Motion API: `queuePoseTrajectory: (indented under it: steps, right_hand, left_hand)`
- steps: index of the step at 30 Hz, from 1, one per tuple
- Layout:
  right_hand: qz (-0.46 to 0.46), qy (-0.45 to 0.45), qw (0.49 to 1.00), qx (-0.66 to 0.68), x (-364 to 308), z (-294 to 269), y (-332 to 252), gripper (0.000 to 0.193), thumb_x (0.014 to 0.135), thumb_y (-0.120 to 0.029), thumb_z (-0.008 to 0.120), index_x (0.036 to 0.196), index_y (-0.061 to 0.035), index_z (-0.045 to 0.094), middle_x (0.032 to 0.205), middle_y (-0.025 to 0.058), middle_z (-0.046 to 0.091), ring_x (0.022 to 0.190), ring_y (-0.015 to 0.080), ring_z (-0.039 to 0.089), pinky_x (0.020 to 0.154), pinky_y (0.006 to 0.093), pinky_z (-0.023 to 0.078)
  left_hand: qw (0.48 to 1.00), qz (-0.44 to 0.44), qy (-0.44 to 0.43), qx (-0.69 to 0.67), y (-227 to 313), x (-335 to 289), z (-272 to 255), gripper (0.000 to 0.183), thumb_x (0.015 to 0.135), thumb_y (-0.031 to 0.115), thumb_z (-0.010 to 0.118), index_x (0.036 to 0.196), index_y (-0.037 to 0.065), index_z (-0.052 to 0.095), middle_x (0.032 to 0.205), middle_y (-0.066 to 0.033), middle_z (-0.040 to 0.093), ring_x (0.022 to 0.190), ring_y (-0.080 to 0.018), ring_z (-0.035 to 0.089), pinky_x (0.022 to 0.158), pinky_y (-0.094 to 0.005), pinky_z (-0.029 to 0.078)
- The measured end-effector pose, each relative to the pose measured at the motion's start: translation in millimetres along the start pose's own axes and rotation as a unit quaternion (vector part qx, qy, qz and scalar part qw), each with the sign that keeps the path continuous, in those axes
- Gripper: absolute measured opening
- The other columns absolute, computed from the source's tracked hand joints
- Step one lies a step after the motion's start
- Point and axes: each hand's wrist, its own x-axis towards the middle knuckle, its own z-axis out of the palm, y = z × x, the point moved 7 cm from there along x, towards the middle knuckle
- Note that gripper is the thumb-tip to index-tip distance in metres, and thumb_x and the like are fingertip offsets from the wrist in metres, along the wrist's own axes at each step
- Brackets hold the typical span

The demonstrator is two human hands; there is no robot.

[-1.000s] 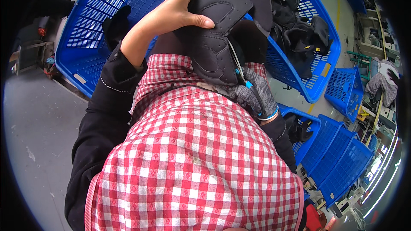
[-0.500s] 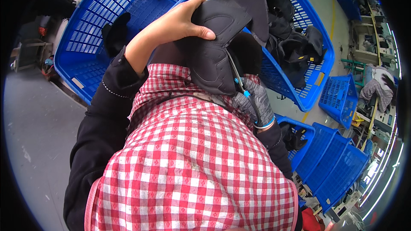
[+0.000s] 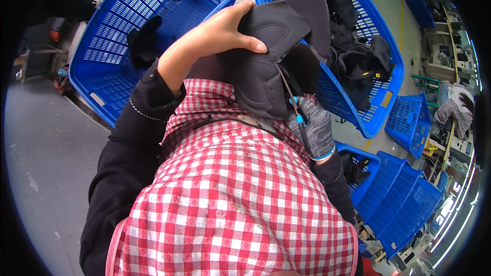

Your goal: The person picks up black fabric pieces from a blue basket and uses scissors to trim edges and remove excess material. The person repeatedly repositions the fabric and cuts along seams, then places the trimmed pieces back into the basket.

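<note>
In my bare left hand (image 3: pixel 220 33) is a black padded piece with stitched, curved panels (image 3: pixel 261 71). The thumb lies over its face and the fingers go behind it. My right hand (image 3: pixel 317 128), in a grey knit glove, is closed around slim scissors (image 3: pixel 300 119) with dark handles and blue bands. Their thin metal blades point up along the right edge of the padded piece, near the notch between its panels. A smooth, rounded black flap (image 3: pixel 307 13) stands behind the piece, and whether they are joined I cannot tell.
Ahead on the left stands a large blue basket (image 3: pixel 94 74) with a dark piece (image 3: pixel 143 41) inside. Another blue basket (image 3: pixel 394 84), ahead on the right, holds several black padded items (image 3: pixel 358 56). More blue crates (image 3: pixel 399 199) stand at the right, beside workbenches.
Both hands, the padded piece and the scissors appear slightly further right and lower, as does the whole scene. The scissors' blades look closer together. Both holds stay the same.
</note>
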Motion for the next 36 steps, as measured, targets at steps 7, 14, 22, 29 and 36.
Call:
queuePoseTrajectory:
  steps: [7, 14, 22, 29, 36]
  right_hand:
    - [0.039, -0.009, 0.999, 0.006, -10, -5, 13, 0.039, 0.083, -0.011, 0.075, 0.119, 0.0008, 0.07, 0.102, 0.0232, 0.073, 0.09, 0.0373, 0.072, 0.079, 0.0397, 0.056]
    - [0.031, 0.015, 0.999, -0.018, -10, -19, 17, 0.04, 0.081, -0.013, 0.076, 0.119, -0.0008, 0.07, 0.105, 0.0237, 0.072, 0.092, 0.0399, 0.071, 0.082, 0.0412, 0.057]
    - [0.003, 0.022, 0.998, -0.052, -6, -14, 18, 0.042, 0.083, -0.011, 0.077, 0.123, -0.002, 0.071, 0.108, 0.0211, 0.074, 0.092, 0.0352, 0.074, 0.08, 0.0396, 0.06]
    - [-0.01, 0.007, 0.998, -0.055, -4, -19, -12, 0.032, 0.083, -0.008, 0.076, 0.113, -0.0012, 0.07, 0.093, 0.0188, 0.074, 0.075, 0.0329, 0.073, 0.065, 0.0376, 0.058]
    - [-0.035, 0.147, 0.983, 0.109, 1, -116, -56, 0.036, 0.093, -0.008, 0.073, 0.128, -0.0036, 0.065, 0.107, 0.0159, 0.073, 0.081, 0.0186, 0.074, 0.07, 0.0296, 0.061]
  left_hand:
    - [0.998, 0.007, -0.044, -0.051, 7, 2, 12, 0.107, 0.06, 0.053, 0.095, 0.139, -0.006, 0.052, 0.124, -0.0236, 0.065, 0.12, -0.0335, 0.064, 0.106, -0.0378, 0.048]
    - [0.998, 0.036, -0.01, -0.048, 8, 8, 26, 0.094, 0.065, 0.041, 0.096, 0.136, -0.004, 0.054, 0.12, -0.0195, 0.067, 0.116, -0.0297, 0.065, 0.101, -0.0358, 0.05]
    - [0.997, 0.047, 0.01, -0.061, 3, 7, 19, 0.078, 0.071, 0.037, 0.094, 0.129, 0.0, 0.06, 0.112, -0.015, 0.069, 0.108, -0.0246, 0.067, 0.095, -0.0338, 0.052]
    - [0.975, 0.069, 0.206, -0.04, 20, 6, -11, 0.042, 0.086, 0.037, 0.085, 0.099, 0.0, 0.071, 0.081, -0.0076, 0.07, 0.077, -0.0124, 0.068, 0.071, -0.0274, 0.056]
    - [0.959, 0.141, -0.144, -0.197, 60, 62, 4, 0.025, 0.093, 0.027, 0.08, 0.092, 0.003, 0.073, 0.074, -0.0029, 0.065, 0.072, -0.008, 0.058, 0.066, -0.0277, 0.05]
